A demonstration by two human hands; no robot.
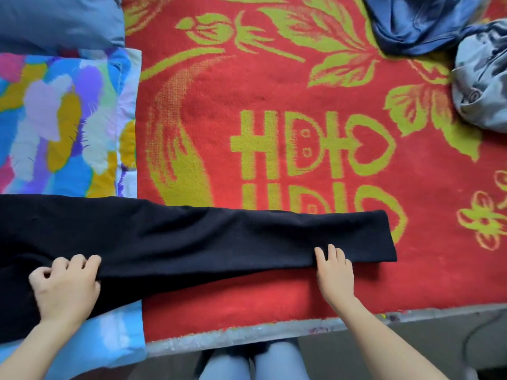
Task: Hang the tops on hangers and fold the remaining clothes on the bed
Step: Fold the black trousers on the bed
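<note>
A pair of black trousers (192, 237) lies flat across the near part of the bed, legs together, hem pointing right. My left hand (65, 286) grips a fold of the black cloth near the waist end, fingers curled. My right hand (333, 272) rests on the near edge of the leg close to the hem, fingers fairly straight on the cloth. A crumpled dark blue garment (419, 23) lies at the far right. Beside it sits a bunched grey-blue tie-dye garment (482, 78).
The bed is covered by a red blanket (247, 100) with yellow-green flowers. A multicoloured quilt (60, 122) and a grey-blue pillow (55, 17) lie at the left. The bed's near edge (274, 330) runs just in front of my knees.
</note>
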